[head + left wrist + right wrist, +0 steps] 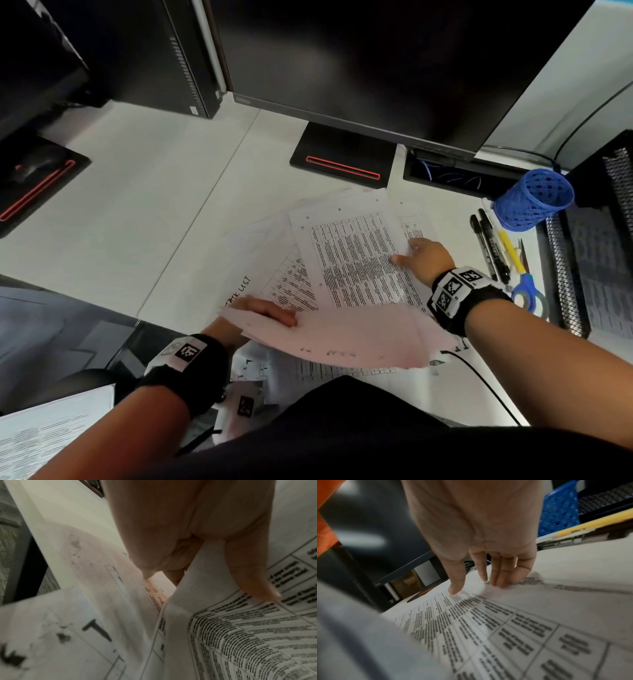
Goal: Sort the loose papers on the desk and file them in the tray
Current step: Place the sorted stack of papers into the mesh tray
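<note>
Loose printed sheets (356,260) lie fanned over the white desk (144,205) in front of me. My left hand (274,310) pinches a lifted stack of sheets (342,335) at its left end, thumb (254,582) on top and fingers underneath. A handwritten "TASK LIST" sheet (239,291) lies beneath that hand. My right hand (407,253) rests with straight fingers (498,577) on the right edge of a table-printed sheet (488,622). The black mesh tray (561,274) stands at the right desk edge with paper inside it.
A blue mesh pen cup (534,202), several pens (493,246) and blue-handled scissors (527,291) lie between the papers and the tray. The monitor stand (342,157) sits behind the papers. A black cable (486,387) runs over the near right desk.
</note>
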### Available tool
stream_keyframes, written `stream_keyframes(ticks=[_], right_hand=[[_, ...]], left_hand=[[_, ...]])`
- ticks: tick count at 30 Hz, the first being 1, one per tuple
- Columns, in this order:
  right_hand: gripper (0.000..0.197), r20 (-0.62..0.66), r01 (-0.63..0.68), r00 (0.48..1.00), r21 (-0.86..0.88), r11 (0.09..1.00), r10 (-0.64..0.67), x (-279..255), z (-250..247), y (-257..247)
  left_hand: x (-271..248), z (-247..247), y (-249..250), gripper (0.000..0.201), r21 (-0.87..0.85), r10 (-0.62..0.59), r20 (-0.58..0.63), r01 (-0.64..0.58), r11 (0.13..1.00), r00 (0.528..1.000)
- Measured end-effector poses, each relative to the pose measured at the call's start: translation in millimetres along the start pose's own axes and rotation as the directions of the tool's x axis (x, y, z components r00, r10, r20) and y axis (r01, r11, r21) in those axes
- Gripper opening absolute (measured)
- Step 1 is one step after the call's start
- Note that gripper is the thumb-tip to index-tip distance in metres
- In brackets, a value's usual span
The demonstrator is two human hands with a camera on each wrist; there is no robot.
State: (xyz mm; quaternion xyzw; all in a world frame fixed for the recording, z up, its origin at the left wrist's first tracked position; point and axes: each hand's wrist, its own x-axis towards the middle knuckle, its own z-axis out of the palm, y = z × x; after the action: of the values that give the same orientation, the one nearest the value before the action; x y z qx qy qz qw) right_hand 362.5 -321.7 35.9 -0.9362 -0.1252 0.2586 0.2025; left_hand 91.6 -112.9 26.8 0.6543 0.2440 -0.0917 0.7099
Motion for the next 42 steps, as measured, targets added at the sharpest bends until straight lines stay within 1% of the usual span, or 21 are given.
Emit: stream_keyframes(ticks=[1, 3, 5, 8, 9, 12, 16, 18, 21, 24, 25, 27, 30, 33, 35, 36, 37, 38, 40, 41, 42], right_hand=[[0.056, -0.034, -0.036, 0.999, -0.019, 0.999, 0.035, 0.9, 0.4, 2.3], [0.05, -0.055, -0.056, 0.997, -0.042, 0.998, 0.053, 1.8, -0.5, 6.7], [0.047, -0.035, -0.053, 0.998, 0.01, 0.999, 0.053, 2.6, -0.7, 12.0], [0.044, -0.042, -0.074, 0.996, 0.059, 0.995, 0.077, 0.8, -2.0, 19.0], [0.044, -0.05, -0.081, 0.995, 0.07, 0.994, 0.084, 0.8, -1.6, 20.9], [0.059, -0.058, -0.107, 0.992, 0.031, 0.994, 0.108, 2.1, -0.9, 23.7], [0.047, -0.027, -0.088, 0.996, 0.005, 0.996, 0.088, 4.8, -2.8, 26.1], [0.038, -0.079, -0.051, 0.995, 0.072, 0.996, 0.056, 3.9, -2.4, 25.7], [0.025, -0.179, 0.059, 0.984, 0.195, 0.979, -0.023, 1.4, -3.6, 22.1], [0.02, -0.201, 0.095, 0.979, 0.326, 0.941, -0.029, 3.9, -15.6, 16.3], [0.02, -0.199, 0.108, 0.979, 0.336, 0.936, -0.042, 5.8, -20.8, 14.7], [0.018, -0.148, 0.146, 0.984, 0.317, 0.937, -0.103, 7.9, -30.7, 9.8], [0.016, -0.002, 0.185, 0.982, 0.231, 0.955, -0.19, 7.1, -33.5, 1.4], [0.027, 0.1, 0.214, 0.971, 0.043, 0.976, -0.217, 1.1, -17.9, -4.5], [0.041, 0.147, 0.2, 0.97, -0.027, 0.979, -0.194, -5.8, -6.5, -9.0], [0.048, 0.173, 0.182, 0.969, -0.02, 0.983, -0.176, -9.5, -3.2, -11.8], [0.053, 0.204, 0.168, 0.965, -0.008, 0.986, -0.163, -11.4, -0.5, -13.9], [0.054, 0.239, 0.163, 0.959, -0.015, 0.986, -0.155, -13.7, 0.1, -16.9], [0.053, 0.288, 0.151, 0.95, -0.082, 0.985, -0.122, -16.1, -2.5, -22.6], [0.052, 0.307, 0.131, 0.947, -0.11, 0.985, -0.092, -15.4, -3.9, -23.7], [0.051, 0.336, 0.108, 0.94, -0.131, 0.985, -0.059, -15.8, -6.0, -24.6]], left_hand=[[0.4, 7.3, 14.3, 0.008, -0.016, 0.036, -0.002, -0.036, 0.999, 0.999], [6.0, 10.4, 19.3, 0.023, -0.007, 0.077, -0.036, -0.077, 0.997, 0.996], [12.0, 11.1, 19.5, 0.027, 0.007, 0.039, -0.039, -0.039, 0.999, 0.998], [16.2, 15.5, 25.2, 0.037, 0.006, 0.027, -0.028, -0.027, 1.0, 0.999], [17.7, 15.9, 26.2, 0.038, 0.015, 0.021, -0.024, -0.021, 1.0, 0.999], [20.6, 18.4, 31.6, 0.042, 0.036, 0.022, -0.014, -0.022, 0.999, 1.0], [21.2, 23.0, 39.1, 0.038, 0.065, 0.011, -0.034, -0.008, 0.998, 0.999], [20.7, 24.3, 41.8, 0.038, 0.068, 0.009, -0.042, -0.007, 0.998, 0.999], [20.4, 21.8, 40.6, 0.035, 0.043, 0.01, -0.044, -0.008, 0.999, 0.999], [20.2, 15.0, 37.2, 0.016, 0.021, -0.001, -0.061, 0.003, 1.0, 0.998], [19.2, 13.3, 36.7, 0.015, 0.012, -0.006, -0.065, 0.006, 1.0, 0.998], [16.2, 10.0, 34.0, 0.019, -0.004, -0.013, -0.064, 0.013, 1.0, 0.998], [9.2, 8.1, 33.7, 0.02, -0.009, -0.008, -0.061, 0.008, 1.0, 0.998], [-1.1, 11.7, 30.1, 0.041, -0.074, 0.099, 0.02, -0.098, 0.992, 0.995], [-9.2, 16.4, 30.5, 0.03, -0.058, 0.176, -0.003, -0.176, 0.983, 0.984], [-10.0, 17.9, 29.9, 0.025, -0.062, 0.168, -0.044, -0.171, 0.983, 0.985], [-7.9, 18.5, 28.1, 0.025, -0.062, 0.137, -0.063, -0.141, 0.988, 0.989], [-5.2, 17.7, 26.0, 0.029, -0.07, 0.11, -0.052, -0.113, 0.991, 0.993], [1.9, 13.4, 18.0, 0.043, -0.122, 0.137, 0.037, -0.131, 0.984, 0.99], [4.5, 12.4, 17.4, 0.044, -0.134, 0.152, 0.071, -0.141, 0.981, 0.986], [7.3, 9.1, 14.5, 0.039, -0.137, 0.132, 0.069, -0.122, 0.983, 0.989]])
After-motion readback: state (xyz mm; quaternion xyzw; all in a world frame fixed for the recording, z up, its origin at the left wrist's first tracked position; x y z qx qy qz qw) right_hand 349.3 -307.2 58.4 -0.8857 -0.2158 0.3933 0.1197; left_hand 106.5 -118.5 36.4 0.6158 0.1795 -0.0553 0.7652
